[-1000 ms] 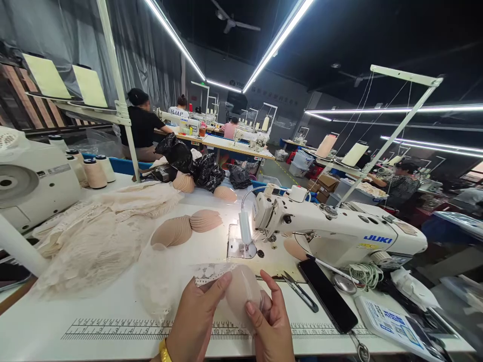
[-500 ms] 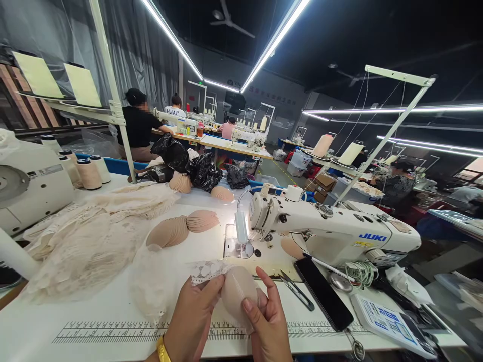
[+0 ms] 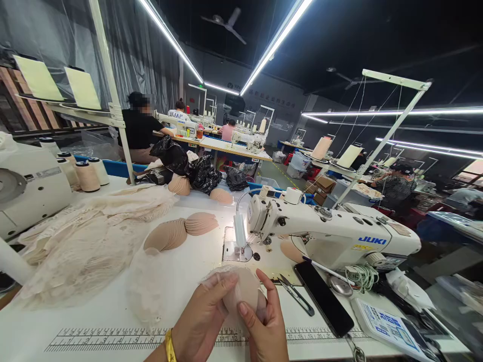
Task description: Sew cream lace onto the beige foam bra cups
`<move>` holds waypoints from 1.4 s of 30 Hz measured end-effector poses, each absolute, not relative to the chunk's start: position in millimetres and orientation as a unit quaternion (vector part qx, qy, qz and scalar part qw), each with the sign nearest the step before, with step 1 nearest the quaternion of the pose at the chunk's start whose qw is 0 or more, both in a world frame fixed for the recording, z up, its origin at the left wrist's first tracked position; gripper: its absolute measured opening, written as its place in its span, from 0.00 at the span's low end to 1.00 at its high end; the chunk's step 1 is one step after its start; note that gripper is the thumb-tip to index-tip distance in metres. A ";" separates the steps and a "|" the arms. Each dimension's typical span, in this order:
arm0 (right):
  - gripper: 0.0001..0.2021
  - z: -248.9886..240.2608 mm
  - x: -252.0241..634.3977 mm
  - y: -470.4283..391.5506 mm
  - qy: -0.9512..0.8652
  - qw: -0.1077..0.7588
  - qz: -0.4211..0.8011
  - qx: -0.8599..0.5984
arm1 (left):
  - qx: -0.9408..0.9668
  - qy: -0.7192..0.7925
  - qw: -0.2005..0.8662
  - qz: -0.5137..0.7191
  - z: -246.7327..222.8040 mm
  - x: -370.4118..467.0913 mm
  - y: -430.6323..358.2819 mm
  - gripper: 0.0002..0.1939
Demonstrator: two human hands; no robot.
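Observation:
A beige padded cup (image 3: 244, 287) with sheer mesh and lace fabric over it is held up between both hands, in front of the sewing machine's needle plate. My left hand (image 3: 206, 311), with a yellow band at its wrist, pinches the fabric on the cup's left side. My right hand (image 3: 266, 317) grips the cup's lower right, thumb on its front and index finger raised. More sheer fabric (image 3: 149, 286) lies on the table left of my hands. Stacks of beige cups (image 3: 166, 235) and pinkish cups (image 3: 201, 223) rest behind it.
A white sewing machine (image 3: 332, 231) stands at centre right. Near it lie snips (image 3: 296, 296), a black phone (image 3: 323, 300) and a white-and-blue box (image 3: 388, 327). A lace pile (image 3: 86, 241) covers the left. Other people sit at machines farther back.
My left hand has moved slightly up and right over the cup, and the lace strip that stuck out to the left is now folded in against it. The view has shifted slightly.

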State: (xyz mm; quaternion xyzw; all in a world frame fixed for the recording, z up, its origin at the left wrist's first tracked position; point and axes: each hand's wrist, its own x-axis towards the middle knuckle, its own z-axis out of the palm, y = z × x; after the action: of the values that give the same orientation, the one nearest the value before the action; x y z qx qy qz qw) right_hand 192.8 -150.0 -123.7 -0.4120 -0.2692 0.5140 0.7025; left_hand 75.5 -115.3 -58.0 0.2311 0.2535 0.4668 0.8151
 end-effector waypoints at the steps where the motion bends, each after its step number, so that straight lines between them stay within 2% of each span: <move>1: 0.50 -126.5 193.9 -149.7 -0.280 0.701 0.508 -0.416 | 0.227 0.257 0.813 0.471 -56.7 75.8 -113.9 0.17; 10: 0.44 -138.9 209.2 -148.4 -0.312 0.679 0.510 -0.425 | 0.152 0.330 0.786 0.499 -56.5 69.3 -92.4 0.13; 13: 0.46 -135.1 216.9 -146.5 -0.343 0.661 0.523 -0.414 | 0.227 0.307 0.799 0.465 -49.6 60.4 -89.6 0.14; 15: 0.43 -127.8 228.8 -140.6 -0.386 0.641 0.521 -0.411 | 0.357 0.265 0.798 0.407 -41.7 49.3 -87.2 0.18; 16: 0.40 -122.6 236.7 -135.1 -0.426 0.625 0.505 -0.415 | 0.457 0.244 0.772 0.368 -38.2 43.0 -84.6 0.18; 18: 0.26 -110.9 254.2 -117.7 -0.554 0.574 0.429 -0.424 | 0.665 0.202 0.658 0.290 -34.8 32.5 -74.1 0.13; 20: 0.12 -101.8 270.2 -92.7 -0.721 0.477 0.289 -0.411 | 0.793 0.163 0.538 0.236 -38.4 28.7 -55.7 0.08; 21: 0.11 -99.9 276.5 -78.6 -0.788 0.421 0.212 -0.397 | 0.826 0.148 0.498 0.219 -42.7 29.8 -44.2 0.11; 24: 0.15 -104.8 287.4 -41.8 -0.882 0.306 0.034 -0.356 | 0.902 0.116 0.384 0.160 -60.6 40.4 -8.9 0.14; 26: 0.16 -111.3 290.6 -30.2 -0.891 0.287 -0.023 -0.351 | 0.947 0.112 0.282 0.104 -70.9 47.3 7.5 0.13; 28: 0.18 -114.2 293.4 -30.4 -0.887 0.288 -0.029 -0.361 | 0.963 0.126 0.225 0.075 -77.4 50.8 14.9 0.14; 35: 0.19 -108.4 300.6 -44.7 -0.880 0.255 0.011 -0.401 | 0.951 0.132 0.213 0.183 -92.3 55.2 12.4 0.09; 42: 0.18 -117.2 304.6 -39.6 -0.869 0.234 -0.012 -0.435 | 0.942 0.153 0.214 0.206 -100.0 62.9 12.3 0.09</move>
State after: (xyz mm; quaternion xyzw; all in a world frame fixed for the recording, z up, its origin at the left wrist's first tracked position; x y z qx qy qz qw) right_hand 304.6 -39.6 -117.2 -0.4348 -0.8694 -0.0123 0.2345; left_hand 62.9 12.3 -100.0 0.9424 0.1534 0.2062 0.2140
